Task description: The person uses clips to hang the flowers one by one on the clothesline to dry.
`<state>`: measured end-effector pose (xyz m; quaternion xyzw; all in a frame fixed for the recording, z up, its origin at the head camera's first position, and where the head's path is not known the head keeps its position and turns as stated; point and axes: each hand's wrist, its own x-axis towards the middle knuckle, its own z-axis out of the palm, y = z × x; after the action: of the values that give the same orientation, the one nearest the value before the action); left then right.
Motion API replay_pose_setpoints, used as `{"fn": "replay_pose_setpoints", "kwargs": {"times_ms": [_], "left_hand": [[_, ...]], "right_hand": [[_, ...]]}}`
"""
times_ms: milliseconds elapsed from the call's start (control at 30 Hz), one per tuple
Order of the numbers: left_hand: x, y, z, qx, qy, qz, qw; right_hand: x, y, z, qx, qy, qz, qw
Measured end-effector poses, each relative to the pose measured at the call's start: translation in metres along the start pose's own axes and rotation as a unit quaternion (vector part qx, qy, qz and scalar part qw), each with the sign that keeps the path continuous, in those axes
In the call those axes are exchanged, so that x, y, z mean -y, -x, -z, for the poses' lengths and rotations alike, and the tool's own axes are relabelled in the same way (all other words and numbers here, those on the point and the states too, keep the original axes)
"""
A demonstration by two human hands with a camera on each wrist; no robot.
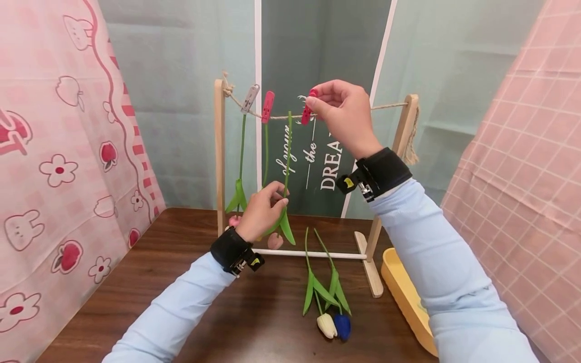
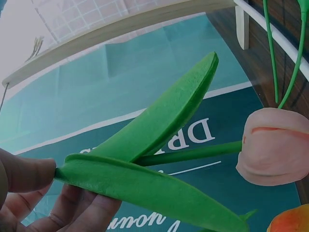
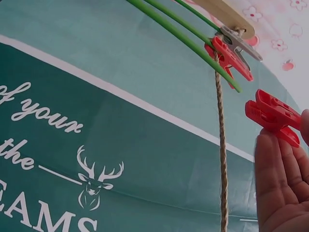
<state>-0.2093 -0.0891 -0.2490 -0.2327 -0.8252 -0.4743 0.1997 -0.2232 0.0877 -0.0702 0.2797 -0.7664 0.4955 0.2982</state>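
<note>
My left hand (image 1: 262,210) pinches the stem of an artificial pink tulip (image 2: 275,147) just above its green leaves, bloom pointing down. The stem's bare end rises to the rope (image 1: 381,107). Between thumb and fingers my right hand (image 1: 344,113) grips a red clothespin (image 3: 273,116), held apart from the rope and stem end in the right wrist view. To the left, a grey clothespin (image 1: 250,98) and another red clothespin (image 1: 268,107) hold two tulip stems on the rope. Their blooms hang low, partly behind my left hand.
A wooden stand with a right post (image 1: 404,131) and white crossbar (image 1: 313,254) carries the rope. On the table (image 1: 181,302) lie a white tulip (image 1: 327,325) and a blue tulip (image 1: 342,326). A yellow basket (image 1: 401,297) stands at right, partly behind my right sleeve.
</note>
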Motion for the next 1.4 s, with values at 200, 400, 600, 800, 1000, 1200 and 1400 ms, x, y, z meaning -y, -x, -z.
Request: {"fn": "replay_pose_setpoints", "kwargs": {"times_ms": [200,400,600,800,1000,1200,1400], "left_hand": [[0.004,-0.003,-0.001,-0.004,-0.005,0.003,1.0],[0.008,-0.006,-0.002,-0.004,-0.004,0.01,0.9999],[0.01,-0.006,-0.004,-0.004,-0.002,0.007,1.0],[0.009,-0.007,-0.004,-0.004,0.004,0.017,0.9998],[0.01,-0.008,-0.005,-0.006,0.004,0.01,0.9999],[0.01,-0.008,-0.006,-0.004,-0.002,0.014,0.9999],[0.008,-0.008,-0.005,-0.004,-0.001,0.015,0.9999]], "right_hand": [[0.002,-0.013,-0.006,-0.008,-0.012,-0.024,0.9996],[0.002,-0.024,-0.015,-0.021,0.0,-0.05,0.9985],[0.0,-0.031,-0.022,-0.018,-0.007,-0.077,0.9968],[0.0,-0.033,-0.026,-0.014,-0.005,-0.09,0.9958],[-0.002,-0.033,-0.03,-0.007,0.003,-0.107,0.9942],[-0.005,-0.031,-0.034,0.008,0.024,-0.112,0.9934],[-0.005,-0.03,-0.035,0.018,0.048,-0.109,0.9927]]}}
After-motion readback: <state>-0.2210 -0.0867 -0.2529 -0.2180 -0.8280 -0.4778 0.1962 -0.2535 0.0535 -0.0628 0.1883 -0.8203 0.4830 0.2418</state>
